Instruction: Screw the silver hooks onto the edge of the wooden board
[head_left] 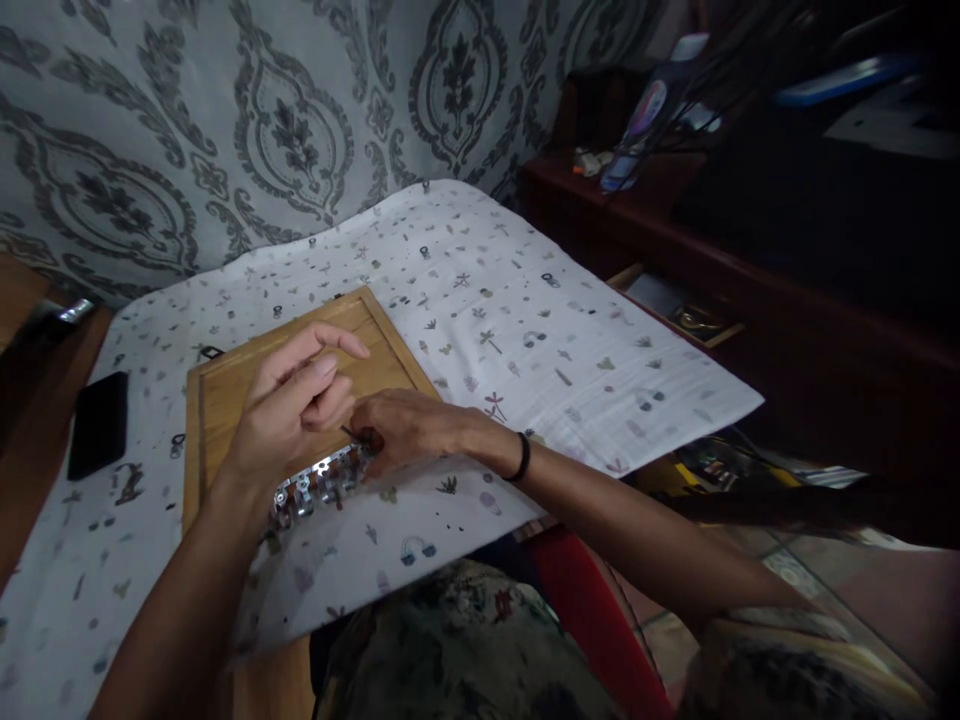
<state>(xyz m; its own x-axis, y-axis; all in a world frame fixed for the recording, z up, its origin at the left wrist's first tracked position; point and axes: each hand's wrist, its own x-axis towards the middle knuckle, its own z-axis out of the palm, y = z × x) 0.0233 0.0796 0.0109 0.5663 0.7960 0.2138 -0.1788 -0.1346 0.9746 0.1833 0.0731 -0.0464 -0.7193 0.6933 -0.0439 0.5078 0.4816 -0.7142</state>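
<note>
A wooden board [225,385] lies on a white patterned cloth [525,330]. Along the board's near edge lies a shiny metal strip of small parts [311,487]. My left hand [296,405] hovers over the board with its index finger stretched out and the other fingers curled; it rests close above the strip. My right hand [405,425], with a black band at the wrist, is closed in a pinch on a thin dark pin-like piece [350,433] at the strip's right end.
A black phone [99,422] lies on the cloth at the left. A dark wooden shelf [735,260] with bottles and clutter stands to the right. A patterned curtain hangs behind. A red stool edge [585,600] shows below the table.
</note>
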